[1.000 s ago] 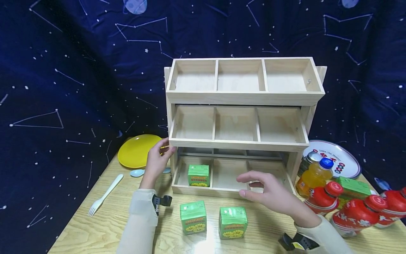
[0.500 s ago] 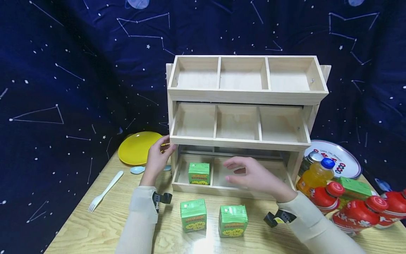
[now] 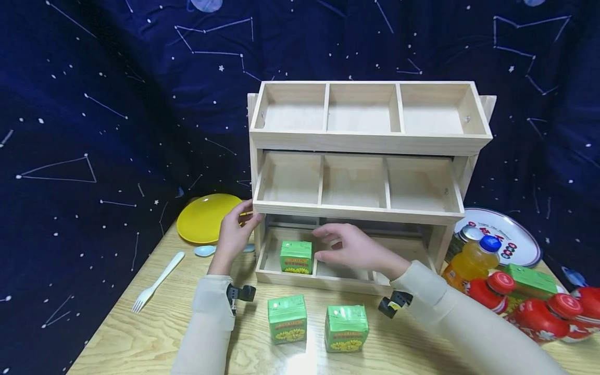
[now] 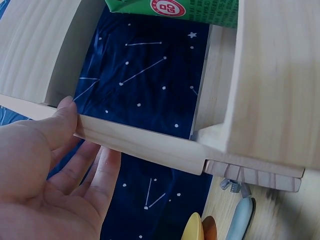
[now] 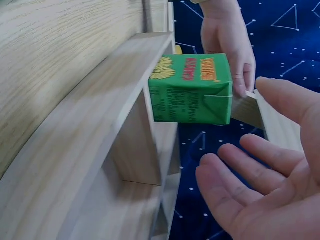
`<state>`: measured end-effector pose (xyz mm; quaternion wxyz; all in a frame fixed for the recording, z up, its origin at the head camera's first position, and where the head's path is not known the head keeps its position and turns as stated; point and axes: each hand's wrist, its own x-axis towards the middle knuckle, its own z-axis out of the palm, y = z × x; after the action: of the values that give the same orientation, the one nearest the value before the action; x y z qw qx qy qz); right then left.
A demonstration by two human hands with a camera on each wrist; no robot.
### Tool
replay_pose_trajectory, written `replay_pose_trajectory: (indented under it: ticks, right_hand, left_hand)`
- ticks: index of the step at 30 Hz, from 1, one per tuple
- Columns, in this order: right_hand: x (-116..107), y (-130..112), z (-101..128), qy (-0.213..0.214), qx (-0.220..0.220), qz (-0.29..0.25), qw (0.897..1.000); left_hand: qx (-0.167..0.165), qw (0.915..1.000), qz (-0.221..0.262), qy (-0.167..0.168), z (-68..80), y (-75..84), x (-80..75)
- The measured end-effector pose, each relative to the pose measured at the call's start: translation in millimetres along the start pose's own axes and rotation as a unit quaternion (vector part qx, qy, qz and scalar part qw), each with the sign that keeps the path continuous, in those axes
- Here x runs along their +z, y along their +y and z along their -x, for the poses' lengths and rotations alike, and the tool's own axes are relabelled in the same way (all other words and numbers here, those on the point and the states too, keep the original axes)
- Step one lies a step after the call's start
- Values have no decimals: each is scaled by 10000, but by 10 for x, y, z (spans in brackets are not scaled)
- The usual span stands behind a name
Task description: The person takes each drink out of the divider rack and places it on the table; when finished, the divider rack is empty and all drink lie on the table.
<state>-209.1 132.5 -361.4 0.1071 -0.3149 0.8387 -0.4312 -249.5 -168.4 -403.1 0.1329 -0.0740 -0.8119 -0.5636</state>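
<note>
The right hand (image 3: 351, 249), fingers spread and holding nothing, nears the carton (image 3: 296, 257) in the rack's (image 3: 370, 141) bottom-left compartment. The left hand (image 3: 233, 235) grips the rack's left edge. The carton looks light, stiff but crushable: best pinched across opposite flat sides.

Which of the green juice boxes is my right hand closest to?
The green carton inside the rack's bottom-left compartment; your right hand hovers open right beside it. The other two stand on the table out front.

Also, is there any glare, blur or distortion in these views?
Head view: bright glare on the table in front of the cartons, and the wide lens bends the edges. Left wrist view: the left hand is soft. Right wrist view: the green carton is sharp.
</note>
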Motion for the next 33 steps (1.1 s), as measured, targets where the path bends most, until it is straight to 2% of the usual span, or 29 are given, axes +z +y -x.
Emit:
replay_pose_trajectory:
  ticks: [4,11,17,23,27,33]
  right_hand:
    - [30,51,-83,-135,43,-136,9998]
    - [124,126,-189,-445,70,211,9988]
    - [218,121,-262,-579,-73,160,9982]
    - [251,114,-277,-384,-174,323,9986]
    - [255,78,-236,-222,-179,152,9995]
    - [209,-19,-143,280,-211,-69,9994]
  left_hand:
    - [16,10000,21,2,5,9,6]
    - [-32,10000,6,-18,9,21,15]
    - [4,10000,45,-24,5,12,16]
    - [-90,10000,6,8,10,11,10]
    - [-76,10000,46,-15,11,5,11]
    - [-57,10000,30,14,2,-2,2]
